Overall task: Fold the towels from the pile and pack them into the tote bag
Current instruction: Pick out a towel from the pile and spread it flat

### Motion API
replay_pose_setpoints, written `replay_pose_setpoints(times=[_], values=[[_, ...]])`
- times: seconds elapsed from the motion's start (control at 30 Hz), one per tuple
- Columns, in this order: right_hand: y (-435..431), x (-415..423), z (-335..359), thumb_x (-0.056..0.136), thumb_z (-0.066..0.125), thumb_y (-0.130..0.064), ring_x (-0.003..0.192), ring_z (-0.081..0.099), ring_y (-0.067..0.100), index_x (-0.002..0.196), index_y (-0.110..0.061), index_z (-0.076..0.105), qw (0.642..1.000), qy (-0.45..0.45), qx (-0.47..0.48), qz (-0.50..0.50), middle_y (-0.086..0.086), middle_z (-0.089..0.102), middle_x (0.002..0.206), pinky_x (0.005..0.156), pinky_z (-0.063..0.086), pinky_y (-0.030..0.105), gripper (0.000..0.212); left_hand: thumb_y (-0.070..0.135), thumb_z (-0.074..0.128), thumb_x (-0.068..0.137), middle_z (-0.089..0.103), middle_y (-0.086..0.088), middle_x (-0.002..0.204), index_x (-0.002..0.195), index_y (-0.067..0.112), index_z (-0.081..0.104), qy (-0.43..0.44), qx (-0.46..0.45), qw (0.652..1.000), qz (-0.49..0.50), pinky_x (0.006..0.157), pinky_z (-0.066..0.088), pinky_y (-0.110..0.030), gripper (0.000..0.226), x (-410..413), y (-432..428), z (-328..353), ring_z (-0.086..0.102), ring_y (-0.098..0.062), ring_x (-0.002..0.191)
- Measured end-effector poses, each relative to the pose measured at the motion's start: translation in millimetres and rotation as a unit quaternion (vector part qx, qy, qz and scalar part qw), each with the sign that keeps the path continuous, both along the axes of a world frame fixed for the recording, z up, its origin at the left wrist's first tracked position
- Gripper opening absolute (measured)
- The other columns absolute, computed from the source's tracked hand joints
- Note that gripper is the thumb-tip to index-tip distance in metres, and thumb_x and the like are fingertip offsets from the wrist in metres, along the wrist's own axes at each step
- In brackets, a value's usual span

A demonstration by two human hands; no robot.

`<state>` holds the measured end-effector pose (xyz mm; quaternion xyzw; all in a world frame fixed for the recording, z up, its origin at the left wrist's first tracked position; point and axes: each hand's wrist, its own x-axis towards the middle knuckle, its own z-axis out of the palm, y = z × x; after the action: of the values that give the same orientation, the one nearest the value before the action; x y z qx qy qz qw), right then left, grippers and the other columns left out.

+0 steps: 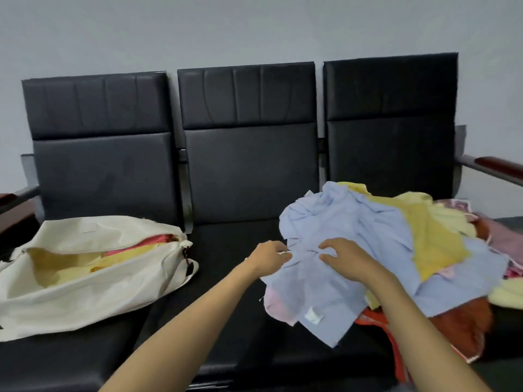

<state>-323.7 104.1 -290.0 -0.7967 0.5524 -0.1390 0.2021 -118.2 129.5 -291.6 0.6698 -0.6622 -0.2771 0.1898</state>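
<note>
Left hand (268, 257) pinches the near-left edge of the blue towel (339, 216) between thumb and bent fingers, and the right hand (346, 257), just beside it, has its fingers curled down into the same cloth, so both seem to gather it. This towel lies crumpled on top of the pile (464, 321), on the right part of the black seats (249, 171). A yellow towel (433, 244) lies across its far side, so I think a quick pull could drag that one along and loosen the heap. The pile also hangs a little over the front edge of the seat, and a strong tug toward the person may send some pieces to the floor. The tote bag (85, 295) lies well apart on the left seat, with yellow and pink cloth already inside. Its mouth is slumped and only half open, so a folded towel may catch on the rim and come undone.
</note>
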Motion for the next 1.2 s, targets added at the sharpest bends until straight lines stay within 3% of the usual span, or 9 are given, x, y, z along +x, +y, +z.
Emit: replay_pose_setpoints(times=[0.1,0.3,0.5,0.63,0.73,0.8,0.9,1.07,1.2], values=[[-9.8,-41.5,-9.6,0.097,0.055,-0.027,0.133,0.04,0.024,0.135,-0.014,0.05,0.998,-0.007,-0.016,-0.066,0.008,0.043,0.144,0.107,0.034,0.032,0.041,0.032,0.054,0.096,0.051,-0.003,0.139,0.133,0.015,0.053,0.02,-0.001,0.999,-0.031,0.094,0.041,-0.025,0.041,-46.7,-14.3,-7.0,0.05,-0.02,0.124],[-22.3,-72.4,-36.5,0.093,0.06,-0.033,0.136,0.03,0.028,0.144,-0.014,0.037,0.99,0.021,-0.054,-0.13,0.009,0.038,0.144,0.108,0.032,0.035,0.059,0.024,0.062,0.091,0.035,-0.009,0.147,0.145,0.013,0.033,-0.006,-0.008,0.999,-0.043,0.102,0.037,-0.03,0.062,-87.3,-41.9,-39.5,0.04,-0.025,0.132],[-32.0,-63.7,-45.0,0.094,0.057,-0.025,0.121,0.04,0.029,0.126,-0.012,0.045,0.977,0.029,-0.105,-0.186,0.011,0.046,0.125,0.092,0.041,0.036,0.036,0.023,0.058,0.093,0.043,-0.007,0.137,0.148,0.02,0.031,0.032,-0.092,0.995,-0.003,0.094,0.039,-0.026,0.061,-94.2,-60.1,-66.9,0.05,-0.023,0.118],[-32.5,-57.0,-43.8,0.098,0.045,-0.01,0.116,0.045,0.028,0.122,-0.012,0.054,0.971,0.046,-0.133,-0.194,0.01,0.051,0.121,0.086,0.041,0.034,0.025,0.018,0.053,0.095,0.049,-0.001,0.092,0.127,0.014,0.059,0.011,-0.143,0.989,-0.045,0.07,0.032,-0.022,0.032,-104.5,-63.4,-67.2,0.048,-0.016,0.092],[-30.9,-49.3,-42.0,0.096,0.044,-0.005,0.109,0.049,0.029,0.11,-0.011,0.061,0.968,0.022,-0.162,-0.189,0.01,0.055,0.113,0.078,0.04,0.034,0.023,0.018,0.054,0.093,0.046,-0.001,0.09,0.102,0.009,0.067,0.011,-0.163,0.987,-0.005,0.068,0.034,-0.026,0.017,-101.5,-62.6,-58.3,0.049,-0.019,0.088],[-28.7,-42.4,-42.2,0.097,0.049,-0.023,0.114,0.047,0.029,0.115,-0.013,0.06,0.976,0.003,-0.154,-0.152,0.008,0.053,0.116,0.084,0.042,0.034,0.023,0.014,0.051,0.092,0.05,-0.002,0.093,0.091,0.01,0.062,0.054,-0.175,0.983,0.021,0.071,0.037,-0.026,0.012,-91.2,-57.0,-48.9,0.051,-0.022,0.092],[-22.7,-24.0,-47.9,0.086,0.057,-0.057,0.126,0.039,0.023,0.135,-0.026,0.046,0.993,0.027,-0.095,-0.072,0.0,0.043,0.133,0.1,0.038,0.037,0.06,0.015,0.043,0.094,0.051,0.001,0.081,0.079,0.013,0.045,0.196,-0.153,0.966,0.068,0.062,0.039,-0.021,0.015,-62.6,-32.1,-27.5,0.046,-0.017,0.077],[-13.1,27.7,-55.0,0.091,0.047,-0.009,0.112,0.05,0.032,0.126,-0.013,0.051,0.987,0.013,-0.152,-0.05,0.009,0.05,0.124,0.087,0.041,0.038,0.035,0.027,0.037,0.1,0.049,0.002,0.088,0.094,0.011,0.047,0.251,-0.159,0.946,0.126,0.073,0.044,-0.03,0.02,16.9,18.1,-27.2,0.047,-0.013,0.08],[16.6,86.5,-53.0,0.094,0.039,-0.005,0.094,0.056,0.031,0.103,-0.017,0.052,0.994,-0.056,-0.086,0.035,0.01,0.057,0.103,0.073,0.042,0.037,0.02,0.023,0.039,0.098,0.054,-0.004,0.091,0.092,0.014,0.047,0.257,-0.172,0.922,0.234,0.074,0.05,-0.049,0.013,75.7,56.1,-34.9,0.053,-0.02,0.082]])
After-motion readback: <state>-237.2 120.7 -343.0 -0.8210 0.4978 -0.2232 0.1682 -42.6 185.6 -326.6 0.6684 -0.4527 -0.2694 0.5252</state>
